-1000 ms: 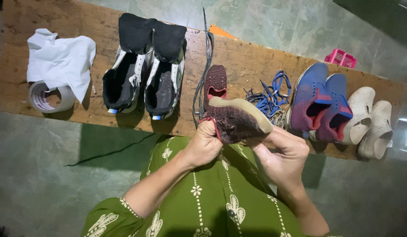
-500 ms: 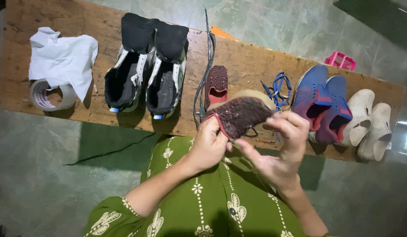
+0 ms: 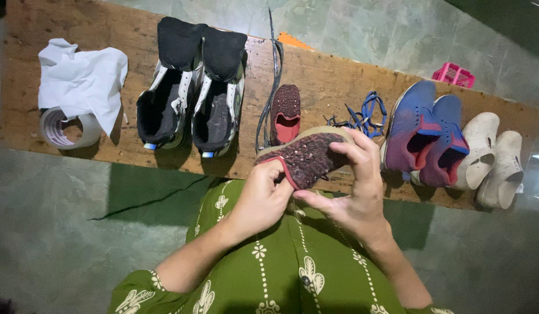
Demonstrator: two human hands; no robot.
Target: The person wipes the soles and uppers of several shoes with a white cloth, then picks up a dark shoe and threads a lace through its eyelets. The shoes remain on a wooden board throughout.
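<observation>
A small maroon knit shoe [image 3: 307, 156] with a tan sole is held above my lap, at the near edge of the wooden bench [image 3: 333, 75]. My left hand [image 3: 263, 195] grips its heel end. My right hand [image 3: 356, 186] wraps over the toe end, fingers across the top. Its matching maroon shoe [image 3: 285, 113] lies on the bench just beyond, opening up. My green patterned clothing fills the bottom of the view.
On the bench, left to right: a tape roll [image 3: 66, 128] under a white cloth [image 3: 80, 78], black-and-white high-top sneakers [image 3: 191, 96], a dark lace [image 3: 273, 70], blue laces [image 3: 362, 113], blue-and-pink sneakers [image 3: 426, 136], white slip-on shoes [image 3: 490, 157]. A pink basket [image 3: 453, 74] sits behind on the green floor.
The maroon shoe has turned in my hands from sole-up to side-on. My right hand rose from below the shoe and now wraps over its toe end.
</observation>
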